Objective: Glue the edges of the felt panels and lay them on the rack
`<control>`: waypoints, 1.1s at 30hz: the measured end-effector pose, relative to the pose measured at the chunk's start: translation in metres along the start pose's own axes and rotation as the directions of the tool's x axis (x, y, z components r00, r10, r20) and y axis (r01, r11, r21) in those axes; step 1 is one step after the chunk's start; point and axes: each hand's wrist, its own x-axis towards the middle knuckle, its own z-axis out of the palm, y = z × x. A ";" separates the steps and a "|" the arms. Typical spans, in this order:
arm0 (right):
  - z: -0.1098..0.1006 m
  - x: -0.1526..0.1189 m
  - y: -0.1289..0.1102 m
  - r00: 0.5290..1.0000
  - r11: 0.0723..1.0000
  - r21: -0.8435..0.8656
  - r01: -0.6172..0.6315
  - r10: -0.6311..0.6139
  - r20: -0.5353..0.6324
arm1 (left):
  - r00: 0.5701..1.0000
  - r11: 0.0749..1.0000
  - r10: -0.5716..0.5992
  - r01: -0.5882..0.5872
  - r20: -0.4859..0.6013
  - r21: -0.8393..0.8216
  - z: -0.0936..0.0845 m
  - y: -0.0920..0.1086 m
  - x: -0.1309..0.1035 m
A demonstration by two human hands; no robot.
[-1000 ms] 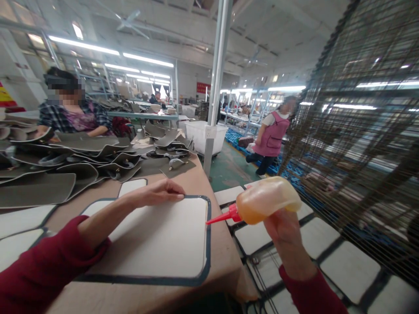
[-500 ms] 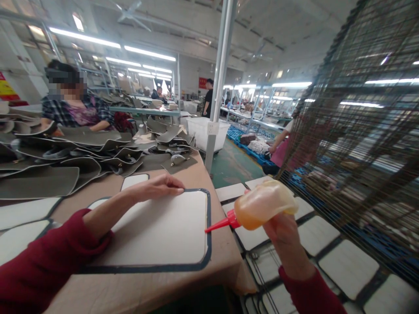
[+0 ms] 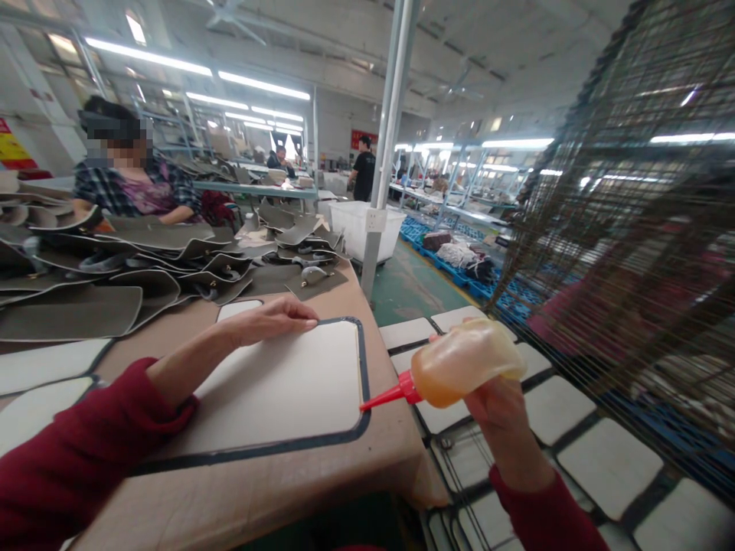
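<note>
A white panel (image 3: 281, 390) with rounded corners and a dark border lies on the brown-covered table (image 3: 276, 490). My left hand (image 3: 276, 317) grips the panel's far edge, fingers pressed together near the far right corner. In my right hand (image 3: 499, 405) is a translucent squeeze bottle (image 3: 453, 363) of amber liquid, tilted down to the left. Its red nozzle (image 3: 383, 398) touches or nearly touches the dark border close to the near right corner. A thin yellowish line runs along the inside of the right border.
Grey-green pieces (image 3: 143, 268) are heaped at the far left, with a person (image 3: 135, 180) behind them. More white panels (image 3: 609, 467) lie on the right, beside a wire mesh rack (image 3: 620, 199). A metal post (image 3: 384, 153) and white bin (image 3: 356, 229) stand beyond the table.
The panel has turned slightly and its near right corner has moved up, so the nozzle tip is now nearer that corner. The person behind the mesh has moved right.
</note>
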 end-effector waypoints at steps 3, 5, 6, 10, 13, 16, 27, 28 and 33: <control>-0.002 -0.001 0.001 0.999 0.999 -0.010 0.033 -0.033 0.005 | 0.999 0.998 -0.021 0.019 -0.039 -0.056 -0.001 -0.004 0.000; -0.002 -0.003 0.003 0.997 0.997 -0.012 0.076 -0.076 -0.004 | 0.997 0.995 -0.035 0.028 -0.071 -0.100 -0.001 -0.008 0.000; -0.002 -0.005 0.005 0.995 0.995 -0.016 0.097 -0.098 -0.015 | 0.994 0.992 -0.040 0.028 -0.098 -0.120 0.000 -0.010 0.000; 0.000 -0.019 0.019 0.986 0.989 -0.027 0.144 -0.146 -0.086 | 0.971 0.973 -0.088 0.036 -0.223 -0.226 0.004 -0.016 0.005; 0.009 -0.021 0.024 0.985 0.991 0.014 0.133 -0.131 -0.108 | 0.936 0.963 -0.108 0.015 -0.335 -0.268 0.008 -0.018 0.010; 0.018 -0.003 0.012 0.967 0.978 0.045 0.202 -0.192 -0.168 | 0.934 0.986 -0.053 -0.007 -0.353 -0.168 0.010 -0.015 0.012; 0.023 0.063 -0.024 0.971 0.970 -0.033 0.239 -0.239 0.013 | 0.984 0.953 0.178 -0.166 -0.026 0.252 -0.002 -0.001 0.015; 0.023 0.063 -0.024 0.972 0.971 -0.035 0.236 -0.235 0.020 | 0.985 0.953 0.171 -0.163 -0.009 0.255 -0.001 0.001 0.016; 0.020 0.063 -0.022 0.977 0.980 -0.021 0.199 -0.197 0.080 | 0.987 0.954 0.160 -0.158 0.014 0.254 -0.003 0.001 0.022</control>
